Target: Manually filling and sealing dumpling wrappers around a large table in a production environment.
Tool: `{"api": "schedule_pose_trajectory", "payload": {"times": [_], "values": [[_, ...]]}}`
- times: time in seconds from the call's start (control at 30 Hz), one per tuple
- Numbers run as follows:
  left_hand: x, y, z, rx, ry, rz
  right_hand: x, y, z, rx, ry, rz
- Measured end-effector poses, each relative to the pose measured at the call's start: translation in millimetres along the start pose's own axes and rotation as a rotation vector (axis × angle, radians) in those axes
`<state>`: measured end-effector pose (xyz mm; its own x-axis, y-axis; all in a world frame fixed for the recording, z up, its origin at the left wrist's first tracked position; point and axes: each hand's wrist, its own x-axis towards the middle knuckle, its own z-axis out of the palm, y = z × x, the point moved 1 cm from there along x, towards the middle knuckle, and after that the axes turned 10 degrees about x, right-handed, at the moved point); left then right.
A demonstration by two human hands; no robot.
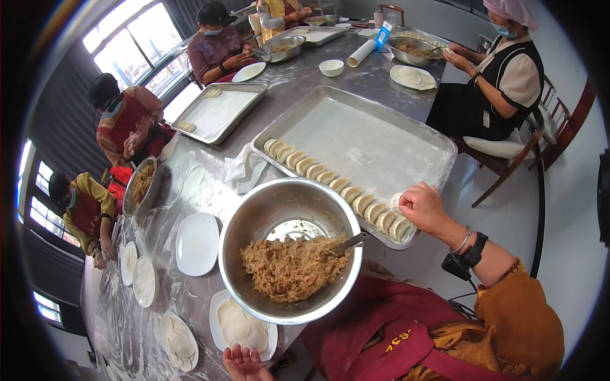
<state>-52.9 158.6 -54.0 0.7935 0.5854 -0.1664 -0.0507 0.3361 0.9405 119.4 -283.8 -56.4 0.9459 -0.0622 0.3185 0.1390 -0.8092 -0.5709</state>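
Note:
My right hand is over the near right corner of a large metal tray, fingers closed on a pale dumpling. Below it, a row of shaped dumplings runs along the tray's near edge. My left hand is palm up with fingers apart and holds nothing. It is at the near edge of a white plate stacked with round dough wrappers. Between my hands stands a steel bowl of brown minced filling, with a metal utensil handle resting on its rim.
More white plates lie on the floury table to the left, one with wrappers. Crumpled tissue lies beside the tray. Several co-workers sit around, with another tray, filling bowls and a small white bowl.

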Motion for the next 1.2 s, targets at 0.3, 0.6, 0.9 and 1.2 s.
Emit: {"api": "schedule_pose_trajectory", "payload": {"times": [0.3, 0.6, 0.9, 1.2], "values": [[-3, 2, 6, 0.002, 0.002, 0.002, -2, 1, -2, 0.021, 0.01, -0.037], [-1, -4, -2, -0.012, 0.013, -0.041, -5, -6, -7, -0.101, 0.037, -0.196], [-6, -5, 2, -0.004, -0.03, 0.017, -6, -4, -6, -0.005, 0.051, -0.101], [-6, -8, -3, -0.048, -0.039, 0.004, -3, -4, -6, 0.056, 0.096, -0.126]]}}
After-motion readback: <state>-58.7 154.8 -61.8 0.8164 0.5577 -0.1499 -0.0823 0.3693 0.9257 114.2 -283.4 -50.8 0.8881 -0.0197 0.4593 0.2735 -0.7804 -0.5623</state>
